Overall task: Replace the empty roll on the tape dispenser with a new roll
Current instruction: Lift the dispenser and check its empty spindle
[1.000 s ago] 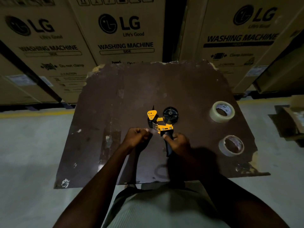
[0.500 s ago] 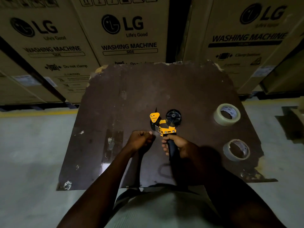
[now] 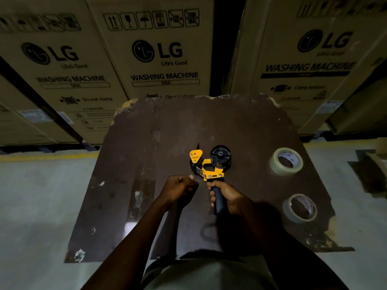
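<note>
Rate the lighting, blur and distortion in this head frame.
Head view: dim overall, the arms nearly black; the yellow tape dispenser stays crisp; a glare patch lies on the board; wide-angle bending tilts the cartons; print blurs toward the corners.

Two bare forearms reach into view from the bottom edge, with no sleeves, watch or jewellery visible on either. The left hand (image 3: 180,186) and right hand (image 3: 229,192) wear no gloves. Below them, a pale, finely ribbed shirt (image 3: 201,275) covers the torso.
</note>
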